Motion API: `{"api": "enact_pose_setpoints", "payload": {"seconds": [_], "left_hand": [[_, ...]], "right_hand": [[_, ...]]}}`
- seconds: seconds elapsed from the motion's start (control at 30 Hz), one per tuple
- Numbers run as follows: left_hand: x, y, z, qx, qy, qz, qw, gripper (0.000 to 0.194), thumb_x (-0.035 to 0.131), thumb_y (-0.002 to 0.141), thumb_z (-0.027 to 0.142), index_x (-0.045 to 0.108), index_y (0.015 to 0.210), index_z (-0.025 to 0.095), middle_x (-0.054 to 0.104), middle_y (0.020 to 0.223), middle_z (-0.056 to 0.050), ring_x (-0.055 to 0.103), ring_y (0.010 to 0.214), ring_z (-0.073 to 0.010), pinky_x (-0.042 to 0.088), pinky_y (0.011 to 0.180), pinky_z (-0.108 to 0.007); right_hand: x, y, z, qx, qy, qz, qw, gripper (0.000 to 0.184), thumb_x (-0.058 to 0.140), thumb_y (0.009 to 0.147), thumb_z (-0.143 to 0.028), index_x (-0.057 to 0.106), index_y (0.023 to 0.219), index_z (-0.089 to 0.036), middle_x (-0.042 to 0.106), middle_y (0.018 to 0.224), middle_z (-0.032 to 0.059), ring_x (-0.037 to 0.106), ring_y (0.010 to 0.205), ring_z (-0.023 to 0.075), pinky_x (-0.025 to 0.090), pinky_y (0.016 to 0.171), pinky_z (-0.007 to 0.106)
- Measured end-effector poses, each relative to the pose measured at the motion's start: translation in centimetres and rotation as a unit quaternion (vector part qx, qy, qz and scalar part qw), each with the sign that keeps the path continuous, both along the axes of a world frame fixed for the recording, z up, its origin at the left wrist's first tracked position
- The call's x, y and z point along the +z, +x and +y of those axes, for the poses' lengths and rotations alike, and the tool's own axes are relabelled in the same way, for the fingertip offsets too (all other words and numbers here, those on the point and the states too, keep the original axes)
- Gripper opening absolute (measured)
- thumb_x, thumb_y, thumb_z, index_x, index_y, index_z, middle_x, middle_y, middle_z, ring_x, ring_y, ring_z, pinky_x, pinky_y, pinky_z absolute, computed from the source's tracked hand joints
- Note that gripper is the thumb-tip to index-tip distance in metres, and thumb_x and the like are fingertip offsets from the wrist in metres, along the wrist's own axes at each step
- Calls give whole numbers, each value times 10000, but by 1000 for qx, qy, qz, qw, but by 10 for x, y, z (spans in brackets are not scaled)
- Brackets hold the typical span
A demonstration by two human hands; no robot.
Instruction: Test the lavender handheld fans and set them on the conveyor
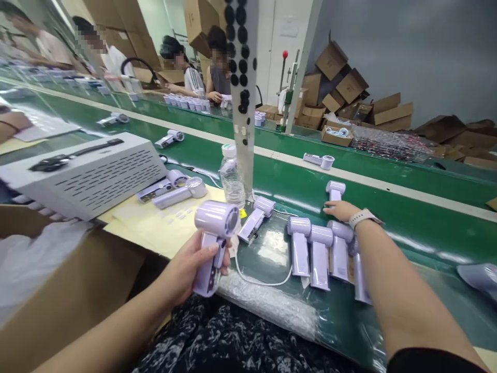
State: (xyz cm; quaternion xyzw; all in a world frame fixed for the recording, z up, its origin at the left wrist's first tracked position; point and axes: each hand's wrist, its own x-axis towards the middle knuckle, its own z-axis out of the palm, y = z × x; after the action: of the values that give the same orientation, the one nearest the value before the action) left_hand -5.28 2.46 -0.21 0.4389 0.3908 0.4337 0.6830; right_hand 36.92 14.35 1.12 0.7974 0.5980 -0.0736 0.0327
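My left hand (209, 259) is wrapped round the handle of a lilac handheld fan (217, 218), held upright above the table's front edge, its round head on top. A dark strip with small parts shows along the handle's side. Farther right, my right hand (344, 210) reaches out to the green belt and grips the lower handle of another handheld fan (335, 188); its fingertips are partly hidden. Below that arm several lilac fans (300, 248) lie side by side, handles toward me. One more fan (256, 220), its handle's inside exposed, lies between my hands by a white cable (264, 283).
A plastic bottle (232, 181) stands against a white post (244, 103). On the left are a grey vented box (112, 176) and a carton (70, 290) with plastic wrap. Bubble wrap (272, 305) lines the front edge. Co-workers sit across the belt (279, 173).
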Motion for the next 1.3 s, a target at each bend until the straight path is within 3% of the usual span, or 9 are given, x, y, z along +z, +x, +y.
{"api": "enact_pose_setpoints", "payload": {"seconds": [0.13, 0.27, 0.33, 0.4, 0.53, 0.7, 0.87, 1.07, 1.3], "left_hand": [[-16, -2, -21, 60, -44, -66, 995, 550, 818, 714, 661, 674, 914, 169, 739, 732, -51, 666, 588, -150, 528, 566, -241], [-23, 4, -16, 96, -18, -143, 985, 636, 794, 726, 689, 745, 1069, 155, 780, 1128, -147, 751, 995, -257, 596, 919, -356], [-20, 8, -8, 73, -8, -191, 979, 758, 786, 692, 735, 730, 1178, 156, 738, 1271, -166, 682, 1220, -315, 518, 1099, -425], [-18, 8, -1, 60, 0, -224, 973, 792, 760, 673, 782, 725, 1190, 182, 747, 1261, -147, 660, 1265, -337, 497, 1132, -470], [-26, -13, 7, 104, 35, -201, 973, 693, 747, 677, 793, 738, 1089, 235, 802, 1088, -96, 737, 1113, -340, 581, 1013, -504], [-39, -73, 10, 91, 67, -101, 988, 687, 721, 628, 857, 720, 862, 211, 806, 1004, -120, 771, 981, -333, 644, 846, -469], [-27, -105, 8, 61, 101, -26, 993, 689, 625, 713, 876, 711, 872, 211, 793, 959, -146, 763, 1009, -351, 644, 808, -470], [-1, -35, 12, 125, 179, -78, 973, 822, 411, 660, 1027, 593, 768, 232, 758, 970, -123, 619, 1301, -380, 587, 969, -543], [13, 42, 16, 100, 116, -223, 963, 790, 376, 707, 1009, 484, 707, 226, 745, 1086, -97, 630, 1277, -346, 586, 965, -502]], "right_hand": [[19, -48, 2, 22, 28, 61, 997, 262, 550, 1038, -276, 702, 1213, -152, 731, 1160, 115, 713, 1010, 239, 584, 915, 455], [24, -127, -63, 147, 90, 161, 972, 428, 409, 1030, -268, 696, 1347, -293, 757, 1193, 77, 726, 1054, 263, 583, 908, 422], [16, -174, -105, 260, 236, 244, 904, 428, 442, 969, -221, 748, 1258, -294, 640, 1430, 97, 646, 1248, 327, 535, 1011, 522], [6, -216, -135, 335, 245, 317, 853, 442, 450, 976, -237, 684, 1348, -293, 563, 1521, 112, 603, 1317, 333, 512, 1048, 535], [-18, -262, -143, 229, 114, 356, 899, 617, 560, 981, -367, 402, 1552, -195, 772, 985, 124, 731, 765, 277, 577, 701, 400], [-38, -264, -126, 204, 48, 340, 917, 612, 582, 900, -137, 459, 1500, -133, 695, 714, 42, 682, 663, 230, 516, 650, 316], [-22, -251, -148, 177, -17, 591, 787, 418, 534, 970, -291, 606, 1365, -173, 693, 752, 4, 684, 641, 177, 558, 663, 317], [-3, -251, -170, 183, -11, 595, 783, 239, 594, 943, -404, 702, 863, -207, 603, 542, -28, 605, 515, 156, 469, 545, 273], [-8, -250, -185, 141, 59, 697, 700, 385, 605, 973, -534, 567, 765, -212, 548, 525, -49, 560, 472, 117, 447, 512, 237]]}}
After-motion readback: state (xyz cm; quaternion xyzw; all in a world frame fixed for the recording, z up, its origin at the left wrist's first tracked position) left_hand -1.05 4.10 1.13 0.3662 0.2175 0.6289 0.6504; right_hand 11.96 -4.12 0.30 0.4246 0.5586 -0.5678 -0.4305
